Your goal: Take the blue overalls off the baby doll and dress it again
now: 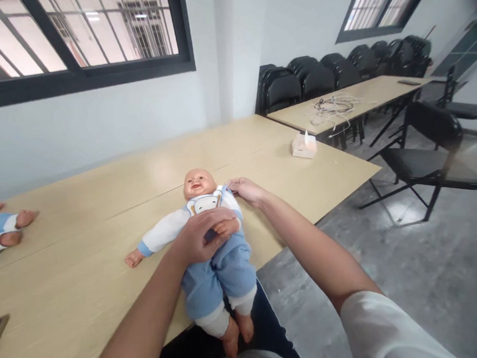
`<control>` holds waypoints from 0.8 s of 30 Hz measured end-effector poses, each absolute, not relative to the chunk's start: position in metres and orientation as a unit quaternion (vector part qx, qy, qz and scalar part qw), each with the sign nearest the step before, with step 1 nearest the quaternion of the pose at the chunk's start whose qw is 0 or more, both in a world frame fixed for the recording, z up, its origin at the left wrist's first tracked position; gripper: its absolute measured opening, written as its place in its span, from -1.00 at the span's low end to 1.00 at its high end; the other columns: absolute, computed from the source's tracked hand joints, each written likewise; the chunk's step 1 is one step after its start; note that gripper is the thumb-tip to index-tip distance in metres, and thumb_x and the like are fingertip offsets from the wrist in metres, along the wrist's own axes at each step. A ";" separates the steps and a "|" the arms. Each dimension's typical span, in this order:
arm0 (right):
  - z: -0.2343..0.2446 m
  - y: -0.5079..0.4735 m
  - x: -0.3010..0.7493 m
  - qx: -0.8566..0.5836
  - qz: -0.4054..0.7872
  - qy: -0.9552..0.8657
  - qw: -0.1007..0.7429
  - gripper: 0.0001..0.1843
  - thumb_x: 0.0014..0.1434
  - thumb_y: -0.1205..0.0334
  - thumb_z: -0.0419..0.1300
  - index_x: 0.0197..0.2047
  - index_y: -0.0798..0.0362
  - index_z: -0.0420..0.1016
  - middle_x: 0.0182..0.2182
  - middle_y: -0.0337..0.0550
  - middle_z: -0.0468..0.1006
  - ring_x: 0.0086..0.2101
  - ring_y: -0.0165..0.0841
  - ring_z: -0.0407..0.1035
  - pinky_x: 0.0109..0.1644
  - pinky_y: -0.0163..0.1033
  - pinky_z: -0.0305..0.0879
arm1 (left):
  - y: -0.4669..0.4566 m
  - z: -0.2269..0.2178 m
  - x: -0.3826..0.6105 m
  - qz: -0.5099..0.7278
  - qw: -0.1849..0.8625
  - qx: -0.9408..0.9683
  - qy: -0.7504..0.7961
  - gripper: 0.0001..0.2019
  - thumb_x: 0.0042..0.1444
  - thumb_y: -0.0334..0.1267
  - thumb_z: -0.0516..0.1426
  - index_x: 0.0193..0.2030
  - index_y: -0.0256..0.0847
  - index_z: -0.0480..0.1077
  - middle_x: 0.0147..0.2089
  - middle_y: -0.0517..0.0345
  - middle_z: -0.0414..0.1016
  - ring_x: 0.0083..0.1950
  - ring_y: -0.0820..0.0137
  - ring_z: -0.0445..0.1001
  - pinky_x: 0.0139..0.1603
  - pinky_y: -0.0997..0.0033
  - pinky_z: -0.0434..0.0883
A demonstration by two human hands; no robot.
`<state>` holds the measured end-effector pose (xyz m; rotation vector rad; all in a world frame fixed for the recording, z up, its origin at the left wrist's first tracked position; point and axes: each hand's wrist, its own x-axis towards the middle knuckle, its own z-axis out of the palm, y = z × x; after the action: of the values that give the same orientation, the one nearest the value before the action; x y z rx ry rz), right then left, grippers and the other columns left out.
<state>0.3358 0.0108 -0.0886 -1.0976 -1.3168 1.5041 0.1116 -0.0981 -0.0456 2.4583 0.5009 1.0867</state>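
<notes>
My left grip [204, 235] is curled round one hand [225, 227] of the doll [228, 258], which lies face-up beneath it; my right grip [239, 189] touches its shoulder cloth [225, 192] — pinching or merely resting, I can't tell from here. Below both grips the doll's legs [241, 279] overhang the table [88, 270], so a hard tug could drag it off. No writing is legible — the tissue box [303, 147] beyond my right grip included.

no readable text or labels

I have a doll [231, 253] lying on the pale table [87, 264]. A tissue box [304, 148] and another doll [1, 224] share it.
</notes>
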 end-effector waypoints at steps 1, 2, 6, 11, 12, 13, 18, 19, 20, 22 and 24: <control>-0.088 0.013 0.334 -0.436 0.598 -0.526 0.420 -0.83 0.11 0.19 0.27 -0.45 0.08 0.57 -0.46 -0.18 0.61 -0.41 -0.39 0.38 -0.22 -0.28 0.31 | -0.100 -0.043 0.112 0.390 0.207 0.880 0.176 -0.62 0.28 -0.26 0.14 0.22 -0.07 0.36 0.17 0.00 0.59 0.24 0.16 0.53 0.27 0.02 0.48; -0.088 0.016 0.333 -0.435 0.597 -0.526 0.421 -0.83 0.12 0.19 0.27 -0.44 0.08 0.58 -0.46 -0.17 0.61 -0.41 -0.39 0.38 -0.23 -0.28 0.31 | -0.102 -0.041 0.113 0.390 0.211 0.880 0.172 -0.63 0.28 -0.26 0.14 0.22 -0.07 0.35 0.16 0.00 0.59 0.23 0.16 0.54 0.27 0.03 0.48; -0.093 0.023 0.328 -0.440 0.596 -0.524 0.421 -0.80 0.12 0.16 0.29 -0.45 0.10 0.54 -0.49 -0.16 0.60 -0.44 -0.38 0.38 -0.29 -0.28 0.30 | -0.108 -0.032 0.116 0.382 0.223 0.882 0.161 -0.66 0.31 -0.22 0.14 0.21 -0.08 0.36 0.14 0.01 0.59 0.22 0.17 0.54 0.23 0.06 0.49; -0.106 0.015 0.325 -0.454 0.581 -0.521 0.430 -0.78 0.09 0.11 0.32 -0.42 0.10 0.52 -0.48 -0.19 0.59 -0.43 -0.38 0.37 -0.31 -0.29 0.30 | -0.099 -0.029 0.113 0.466 0.178 0.842 0.206 -0.71 0.34 -0.17 0.13 0.16 -0.10 0.38 0.10 -0.02 0.59 0.17 0.18 0.55 0.24 0.04 0.47; -0.109 0.010 0.325 -0.457 0.574 -0.521 0.436 -0.79 0.07 0.12 0.34 -0.38 0.10 0.54 -0.44 -0.19 0.61 -0.39 -0.37 0.39 -0.27 -0.29 0.32 | -0.096 -0.030 0.113 0.476 0.166 0.836 0.215 -0.71 0.34 -0.16 0.13 0.16 -0.11 0.38 0.11 -0.03 0.59 0.17 0.18 0.54 0.25 0.04 0.47; -0.112 0.003 0.326 -0.461 0.562 -0.523 0.446 -0.79 0.04 0.12 0.36 -0.34 0.10 0.55 -0.38 -0.18 0.63 -0.34 -0.36 0.42 -0.21 -0.28 0.34 | -0.093 -0.031 0.112 0.480 0.155 0.835 0.220 -0.70 0.35 -0.16 0.12 0.17 -0.11 0.37 0.13 -0.04 0.59 0.19 0.18 0.54 0.26 0.04 0.46; -0.126 -0.038 0.335 -0.467 0.525 -0.518 0.488 -0.67 0.11 0.05 0.30 -0.12 0.06 0.55 -0.19 -0.15 0.65 -0.24 -0.33 0.46 -0.14 -0.26 0.36 | -0.085 -0.034 0.113 0.493 0.135 0.829 0.226 -0.70 0.36 -0.18 0.12 0.18 -0.13 0.36 0.15 -0.06 0.57 0.24 0.19 0.51 0.30 0.05 0.44; -0.127 -0.045 0.337 -0.463 0.535 -0.528 0.469 -0.65 0.13 0.04 0.28 -0.07 0.06 0.54 -0.19 -0.14 0.65 -0.28 -0.33 0.46 -0.18 -0.27 0.36 | -0.085 -0.035 0.113 0.497 0.137 0.826 0.228 -0.70 0.36 -0.17 0.12 0.18 -0.14 0.36 0.15 -0.06 0.57 0.24 0.19 0.51 0.30 0.05 0.44; -0.126 -0.052 0.339 -0.469 0.535 -0.545 0.444 -0.63 0.14 0.04 0.27 -0.04 0.06 0.54 -0.20 -0.14 0.65 -0.31 -0.33 0.45 -0.23 -0.28 0.34 | -0.085 -0.035 0.113 0.500 0.140 0.823 0.231 -0.70 0.36 -0.16 0.13 0.18 -0.14 0.36 0.15 -0.06 0.57 0.23 0.19 0.51 0.30 0.06 0.44; -0.123 -0.059 0.342 -0.522 0.473 -0.595 0.388 -0.65 0.15 0.10 0.26 -0.03 0.07 0.53 -0.22 -0.12 0.65 -0.33 -0.32 0.44 -0.26 -0.29 0.31 | -0.086 -0.036 0.114 0.506 0.145 0.815 0.244 -0.68 0.35 -0.11 0.14 0.17 -0.15 0.37 0.14 -0.06 0.58 0.22 0.19 0.53 0.29 0.08 0.45; -0.117 -0.060 0.341 -0.610 0.340 -0.639 0.322 -0.71 0.16 0.18 0.24 -0.06 0.07 0.53 -0.21 -0.07 0.65 -0.28 -0.27 0.46 -0.23 -0.27 0.29 | -0.088 -0.037 0.113 0.516 0.150 0.800 0.268 -0.67 0.35 -0.05 0.13 0.15 -0.15 0.38 0.13 -0.05 0.59 0.20 0.19 0.55 0.27 0.11 0.47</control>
<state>0.3410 -0.0604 -0.1167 -1.6014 -1.6788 0.8921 0.1130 -0.0877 -0.0369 2.2982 0.7699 1.4823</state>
